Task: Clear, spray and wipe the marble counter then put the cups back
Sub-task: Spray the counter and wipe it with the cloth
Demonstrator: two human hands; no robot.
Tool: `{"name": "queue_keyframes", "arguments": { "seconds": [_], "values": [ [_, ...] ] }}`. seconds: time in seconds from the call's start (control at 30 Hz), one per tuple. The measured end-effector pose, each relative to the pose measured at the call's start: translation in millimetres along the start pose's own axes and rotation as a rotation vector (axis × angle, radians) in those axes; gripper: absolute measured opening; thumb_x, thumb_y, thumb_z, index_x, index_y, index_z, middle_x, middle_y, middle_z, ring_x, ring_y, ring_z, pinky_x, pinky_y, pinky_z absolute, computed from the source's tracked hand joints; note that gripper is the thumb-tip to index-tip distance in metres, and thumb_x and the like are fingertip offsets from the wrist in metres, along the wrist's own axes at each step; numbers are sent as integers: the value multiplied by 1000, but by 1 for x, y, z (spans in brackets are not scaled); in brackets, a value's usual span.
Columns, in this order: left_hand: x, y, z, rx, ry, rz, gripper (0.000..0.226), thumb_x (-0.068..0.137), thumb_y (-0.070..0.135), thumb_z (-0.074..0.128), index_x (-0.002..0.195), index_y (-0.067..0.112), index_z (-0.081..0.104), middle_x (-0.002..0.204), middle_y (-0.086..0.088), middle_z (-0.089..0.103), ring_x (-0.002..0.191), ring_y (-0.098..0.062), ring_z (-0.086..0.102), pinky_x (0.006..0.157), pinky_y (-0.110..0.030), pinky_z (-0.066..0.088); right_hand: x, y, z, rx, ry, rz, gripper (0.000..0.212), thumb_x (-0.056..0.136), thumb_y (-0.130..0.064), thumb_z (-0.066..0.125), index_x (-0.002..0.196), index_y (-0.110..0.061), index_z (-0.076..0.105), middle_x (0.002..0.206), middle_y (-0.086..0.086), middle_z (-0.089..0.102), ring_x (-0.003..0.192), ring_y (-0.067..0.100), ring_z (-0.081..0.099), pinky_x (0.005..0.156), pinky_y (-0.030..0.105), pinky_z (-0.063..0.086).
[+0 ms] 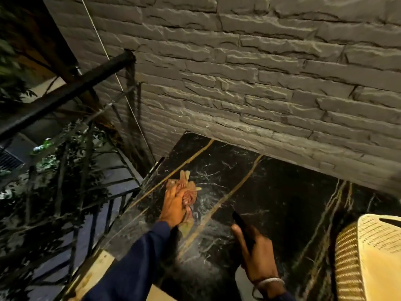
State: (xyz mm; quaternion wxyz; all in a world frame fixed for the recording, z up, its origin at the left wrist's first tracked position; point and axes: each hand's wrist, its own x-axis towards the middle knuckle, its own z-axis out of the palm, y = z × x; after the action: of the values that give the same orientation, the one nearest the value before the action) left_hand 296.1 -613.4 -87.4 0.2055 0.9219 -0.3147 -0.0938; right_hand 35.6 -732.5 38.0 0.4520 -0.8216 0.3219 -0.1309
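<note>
Left hand (173, 206) closed on the bunched rag (186, 192), pressed flat to the wet counter (271, 192) near the wall (238, 72); right hand (258, 257) gripping a dark object, likely the sprayer; best wiped in overlapping strokes; no cups visible.

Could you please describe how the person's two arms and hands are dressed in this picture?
The left hand is bare, and its forearm wears a long dark navy blue fabric sleeve that ends at the wrist. The right hand is bare too, with a thin pale band bracelet around the wrist and a sliver of dark sleeve below it at the frame's bottom edge. No gloves or rings can be seen.
</note>
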Motion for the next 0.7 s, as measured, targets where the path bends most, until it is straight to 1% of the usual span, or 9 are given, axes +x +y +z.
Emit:
{"name": "queue_keyframes", "arguments": {
  "seconds": [0.1, 0.2, 0.3, 0.4, 0.5, 0.57, 0.6, 0.67, 0.7],
  "values": [
    [25, 24, 14, -2, -17, 76, 63, 81, 20, 64, 142, 21, 47, 155, -18, 25, 144, -40, 19, 122, -39, 12, -4, 7, -6, -17, 42, 16, 50, 87, -66, 42, 131, -44, 54, 105, -19, 67, 84, -24, 53, 79, -4, 37],
    [28, 66, 30, -54, -61, 184, 53, 87, 22, 60, 138, 27, 51, 154, -13, 31, 143, -38, 23, 120, -44, 21, -10, 12, -13, 3, 22, 43, 44, 86, -55, 49, 128, -46, 55, 111, -31, 62, 90, -27, 54, 82, -3, 40],
    [4, 111, 54, -115, -174, 408, 47, 91, 22, 47, 137, 25, 53, 153, -11, 32, 141, -34, 26, 118, -43, 24, -15, 13, -18, 31, 15, 100, 50, 79, -75, 42, 122, -54, 57, 81, -21, 71, 63, -11, 57, 72, 18, 53],
    [-14, 132, 65, -114, -176, 666, 43, 91, 21, 55, 134, 25, 56, 148, -7, 40, 135, -28, 37, 116, -41, 27, -18, 0, -24, 3, 28, 70, 65, 68, -92, 29, 112, -55, 59, 58, -29, 59, 53, -12, 54, 61, 4, 43],
    [-25, 130, 49, -142, -151, 591, 36, 92, 19, 57, 128, 23, 60, 143, -9, 46, 128, -26, 43, 113, -43, 33, -20, -20, -19, -80, 52, 56, 51, 85, -61, 45, 121, -32, 66, 92, -17, 73, 68, -12, 59, 66, 0, 41],
    [-30, 121, 32, -185, -160, 540, 35, 95, 19, 55, 130, 17, 58, 144, -12, 44, 126, -21, 41, 116, -39, 29, -23, -33, -13, -138, 70, -8, 43, 90, -47, 49, 127, -29, 63, 113, -4, 71, 97, -12, 54, 82, -4, 36],
    [-28, 109, 26, -162, -143, 533, 36, 96, 17, 55, 132, 15, 57, 146, -13, 41, 128, -20, 38, 115, -31, 26, -23, -39, -9, -153, 74, -30, 43, 91, -46, 49, 127, -28, 62, 119, -3, 69, 108, -14, 47, 85, -7, 30],
    [-15, 79, 16, -201, -160, 443, 41, 93, 14, 58, 134, 18, 54, 148, -13, 39, 130, -20, 36, 108, -17, 30, -28, -51, -1, -180, 69, -4, 45, 91, -48, 46, 129, -30, 61, 123, -2, 67, 110, -16, 39, 82, -8, 28],
    [-11, 60, 12, -154, -132, 405, 44, 90, 17, 61, 133, 23, 55, 146, -11, 41, 130, -22, 38, 109, -23, 33, -31, -56, 3, -178, 54, 18, 45, 92, -48, 46, 131, -32, 59, 123, -2, 67, 108, -15, 41, 79, -5, 31]
  ]
}}
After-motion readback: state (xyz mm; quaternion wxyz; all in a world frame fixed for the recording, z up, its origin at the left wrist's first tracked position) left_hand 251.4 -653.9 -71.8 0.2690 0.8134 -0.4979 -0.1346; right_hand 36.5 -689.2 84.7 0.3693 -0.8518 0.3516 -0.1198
